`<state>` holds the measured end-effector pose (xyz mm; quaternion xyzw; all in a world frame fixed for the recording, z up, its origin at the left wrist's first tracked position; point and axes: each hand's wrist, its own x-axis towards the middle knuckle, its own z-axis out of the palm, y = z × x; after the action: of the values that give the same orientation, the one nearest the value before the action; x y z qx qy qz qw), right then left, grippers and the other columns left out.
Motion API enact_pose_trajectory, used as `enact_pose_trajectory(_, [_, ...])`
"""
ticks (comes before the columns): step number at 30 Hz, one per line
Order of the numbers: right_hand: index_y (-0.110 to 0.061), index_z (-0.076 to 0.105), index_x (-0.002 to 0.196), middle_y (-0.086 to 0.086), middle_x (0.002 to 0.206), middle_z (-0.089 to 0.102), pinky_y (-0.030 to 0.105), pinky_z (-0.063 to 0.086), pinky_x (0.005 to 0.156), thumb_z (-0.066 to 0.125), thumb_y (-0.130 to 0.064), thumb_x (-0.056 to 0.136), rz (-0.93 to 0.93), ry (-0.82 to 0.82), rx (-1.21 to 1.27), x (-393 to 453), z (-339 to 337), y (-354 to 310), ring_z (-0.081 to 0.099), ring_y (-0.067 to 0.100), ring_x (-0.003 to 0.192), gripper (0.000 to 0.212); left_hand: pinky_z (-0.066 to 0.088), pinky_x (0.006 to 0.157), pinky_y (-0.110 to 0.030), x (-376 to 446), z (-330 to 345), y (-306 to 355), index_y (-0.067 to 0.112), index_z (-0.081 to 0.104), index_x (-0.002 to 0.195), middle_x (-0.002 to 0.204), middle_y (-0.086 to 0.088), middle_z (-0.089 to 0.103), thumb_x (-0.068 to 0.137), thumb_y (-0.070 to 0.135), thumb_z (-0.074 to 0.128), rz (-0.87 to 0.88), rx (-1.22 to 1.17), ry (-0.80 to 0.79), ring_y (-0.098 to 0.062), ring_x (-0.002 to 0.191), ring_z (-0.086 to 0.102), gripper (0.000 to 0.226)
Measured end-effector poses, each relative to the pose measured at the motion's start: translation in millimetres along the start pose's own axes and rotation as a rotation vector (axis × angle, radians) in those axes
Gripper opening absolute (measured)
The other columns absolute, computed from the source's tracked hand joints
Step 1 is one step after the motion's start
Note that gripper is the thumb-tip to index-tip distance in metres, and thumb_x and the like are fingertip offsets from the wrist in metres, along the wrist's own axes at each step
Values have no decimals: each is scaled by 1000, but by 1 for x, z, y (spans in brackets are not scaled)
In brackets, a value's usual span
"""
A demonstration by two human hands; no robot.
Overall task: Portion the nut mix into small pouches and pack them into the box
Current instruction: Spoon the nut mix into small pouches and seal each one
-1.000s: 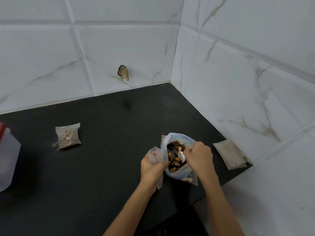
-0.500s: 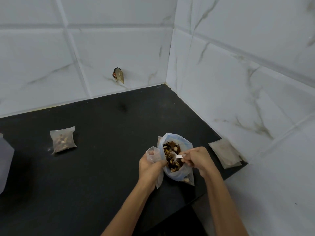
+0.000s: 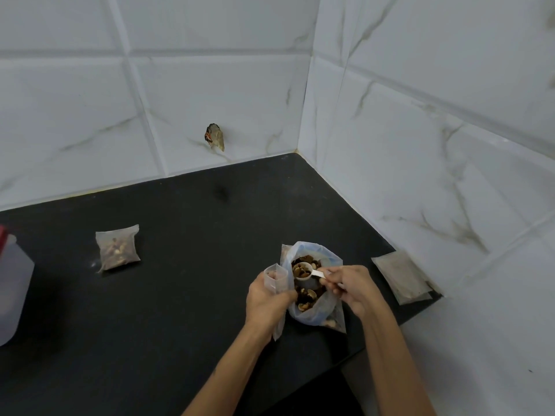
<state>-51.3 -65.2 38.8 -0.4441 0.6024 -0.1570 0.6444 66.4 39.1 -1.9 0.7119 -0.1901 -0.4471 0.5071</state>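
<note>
Only the two forearms and the hands of the person were in view. The left hand (image 3: 268,298) and the right hand (image 3: 352,288) were bare — no glove, ring or watch could be seen. Both forearms were bare up to the lower edge of the picture — no sleeve showed.

The black tabletop (image 3: 186,265) carries a filled pouch (image 3: 117,250) at left, an open nut bag (image 3: 315,295) near the front edge, flat pouches (image 3: 401,277) at right, and a translucent container (image 3: 12,283) at far left.
</note>
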Motion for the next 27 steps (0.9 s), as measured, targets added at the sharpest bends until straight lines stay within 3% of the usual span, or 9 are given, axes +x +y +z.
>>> enact_pose_trajectory(6, [-4,69,92,12,78,64,22,45,61,51,3,90,-74,15,79,-9,-13,3,51,12,65,19,45,69,-19,-15,-4,9,25,51,98,101,10,49,72,21,78,280,308,207,-4,89,52,38])
enact_pose_trajectory(9, [-4,68,90,12,77,63,21,45,60,51,3,90,-122,23,116,-19,-20,-2,50,11,62,19,48,66,-19,-20,-2,22,30,47,92,94,10,54,75,19,74,420,376,219,-2,83,55,34])
enact_pose_trajectory(15, [-5,70,99,12,79,65,22,45,61,53,-1,91,-315,39,79,-56,-23,-26,52,13,66,19,51,64,-19,-22,8,42,31,44,97,87,11,56,86,33,66,466,445,192,-1,76,57,24])
enact_pose_trajectory(19, [-15,73,98,0,81,69,21,49,65,58,-4,88,-498,102,-236,-80,-7,-28,60,7,73,21,54,67,-23,-23,12,47,33,44,93,84,12,57,80,25,71,442,403,165,0,75,57,32])
enact_pose_trajectory(22, [-20,72,106,-5,102,71,17,49,83,59,-10,89,-709,215,-587,-90,5,-29,62,5,93,23,57,69,-29,-23,13,48,28,48,99,86,11,60,75,26,74,385,332,152,-1,78,60,35])
enact_pose_trajectory(23, [-19,69,113,-1,112,68,16,44,88,57,-13,91,-680,179,-689,-89,11,-38,61,10,102,25,56,68,-28,-22,13,48,26,49,100,87,11,61,74,26,75,373,307,149,-2,78,60,36])
enact_pose_trajectory(25, [-17,54,130,7,131,55,22,35,101,52,-24,95,-359,23,-852,-88,21,-55,50,21,121,35,53,63,-24,-21,12,49,24,50,100,87,10,61,72,27,76,360,256,139,-3,78,61,38])
enact_pose_trajectory(26, [-16,50,132,10,133,52,27,33,104,51,-26,96,-287,7,-910,-91,23,-57,47,24,124,38,51,60,-20,-20,12,49,24,50,100,87,10,62,73,26,76,357,228,133,-3,78,61,37])
enact_pose_trajectory(27, [-16,54,129,11,128,55,27,35,100,52,-21,95,-368,33,-948,-91,24,-53,49,26,120,35,48,58,-16,-19,11,49,24,51,99,86,10,62,73,24,76,360,199,130,-2,77,61,36])
